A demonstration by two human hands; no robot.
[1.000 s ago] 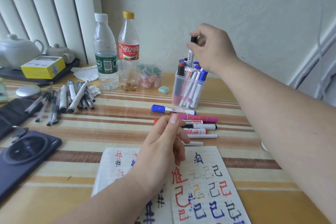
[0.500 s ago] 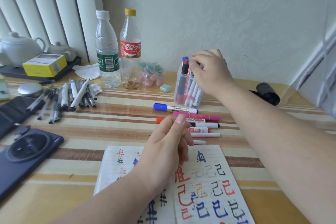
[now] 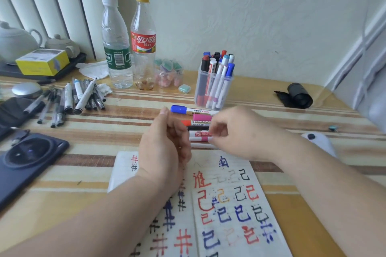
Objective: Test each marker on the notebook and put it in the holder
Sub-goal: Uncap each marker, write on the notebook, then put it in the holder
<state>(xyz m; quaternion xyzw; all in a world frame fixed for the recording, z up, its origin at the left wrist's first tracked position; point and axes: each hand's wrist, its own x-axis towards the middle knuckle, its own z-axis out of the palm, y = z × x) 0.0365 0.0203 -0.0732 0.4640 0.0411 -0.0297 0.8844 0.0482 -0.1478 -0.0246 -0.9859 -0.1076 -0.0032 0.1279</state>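
Our right hand [image 3: 236, 131] has left the holder [image 3: 225, 98], one marker delivered, and curls over the loose markers [image 3: 201, 118], grip lost in blur; left hand [image 3: 167, 146] loosely curled, empty

Soft even daylight, faint shadows; right hand [image 3: 236, 131] motion-blurred, edges bowed.

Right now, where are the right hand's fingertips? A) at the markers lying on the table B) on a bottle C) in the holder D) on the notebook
A: the right hand has its fingers down at the row of markers lying between the holder and the notebook.
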